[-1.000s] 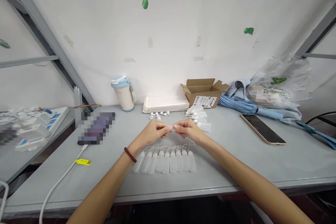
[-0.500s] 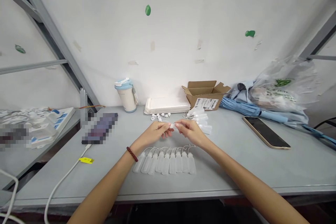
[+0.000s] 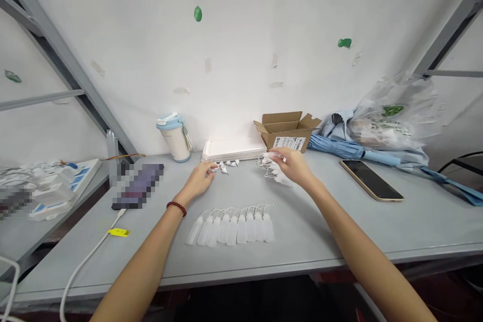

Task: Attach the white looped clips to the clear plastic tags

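Note:
At the back of the desk my left hand (image 3: 199, 180) reaches to the small white caps (image 3: 224, 169), its fingertips closed on a cap at the left of the group. My right hand (image 3: 293, 165) is over a loose pile of small translucent bottles (image 3: 282, 178) with thin white tubes. Its thumb and forefinger pinch one bottle at the top of the pile, and the hand hides part of it. Nearer the front edge lies a row of several similar translucent squeeze bottles (image 3: 241, 230), their thin bent tubes pointing to the back.
Behind the hands lie a stack of white flat trays (image 3: 234, 151) and an open cardboard box (image 3: 283, 131). A lidded cup (image 3: 175, 138) and a blurred-out device (image 3: 139, 186) are left. On the right are a phone (image 3: 372, 179), a blue umbrella (image 3: 335, 146) and a plastic bag (image 3: 396, 115).
My hands were together at the middle, holding a small white piece. They have parted: the left went to the caps, the right to the bottle pile. The view has shifted slightly.

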Available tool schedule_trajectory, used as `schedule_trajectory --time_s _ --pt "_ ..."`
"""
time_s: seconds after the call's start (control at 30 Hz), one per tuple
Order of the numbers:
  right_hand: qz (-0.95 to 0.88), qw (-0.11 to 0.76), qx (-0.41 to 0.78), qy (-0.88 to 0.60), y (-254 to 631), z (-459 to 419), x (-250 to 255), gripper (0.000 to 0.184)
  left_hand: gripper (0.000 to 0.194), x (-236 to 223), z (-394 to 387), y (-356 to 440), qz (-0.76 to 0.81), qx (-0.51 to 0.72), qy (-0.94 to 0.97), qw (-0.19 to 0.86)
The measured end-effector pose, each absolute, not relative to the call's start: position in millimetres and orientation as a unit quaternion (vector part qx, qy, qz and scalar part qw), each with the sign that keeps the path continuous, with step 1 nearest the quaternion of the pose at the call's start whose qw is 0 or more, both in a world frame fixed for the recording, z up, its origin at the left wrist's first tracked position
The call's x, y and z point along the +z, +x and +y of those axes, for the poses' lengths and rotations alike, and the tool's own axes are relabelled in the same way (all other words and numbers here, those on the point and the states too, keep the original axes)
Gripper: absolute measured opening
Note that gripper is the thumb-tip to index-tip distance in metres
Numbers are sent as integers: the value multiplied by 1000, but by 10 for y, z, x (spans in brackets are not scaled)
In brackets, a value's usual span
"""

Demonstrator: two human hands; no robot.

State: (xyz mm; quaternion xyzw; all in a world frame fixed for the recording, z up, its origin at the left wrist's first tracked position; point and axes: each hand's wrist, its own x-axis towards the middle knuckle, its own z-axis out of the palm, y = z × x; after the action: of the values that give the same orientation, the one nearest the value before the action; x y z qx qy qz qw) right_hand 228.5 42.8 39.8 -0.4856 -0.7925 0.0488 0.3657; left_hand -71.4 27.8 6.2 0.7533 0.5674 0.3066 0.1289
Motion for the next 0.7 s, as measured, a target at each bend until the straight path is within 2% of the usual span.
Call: schedule_trajectory --time_s 0.27,0.5,0.7 --pt "-753 395 65 -522 2570 588 393 23 36 -12 268 -573 502 297 803 123" --pt "-755 364 78 -540 2649 638 371 22 39 -74 300 -549 468 282 830 106" --pt "-757 334 113 -551 2646 659 308 23 33 -85 308 -562 492 267 824 87"
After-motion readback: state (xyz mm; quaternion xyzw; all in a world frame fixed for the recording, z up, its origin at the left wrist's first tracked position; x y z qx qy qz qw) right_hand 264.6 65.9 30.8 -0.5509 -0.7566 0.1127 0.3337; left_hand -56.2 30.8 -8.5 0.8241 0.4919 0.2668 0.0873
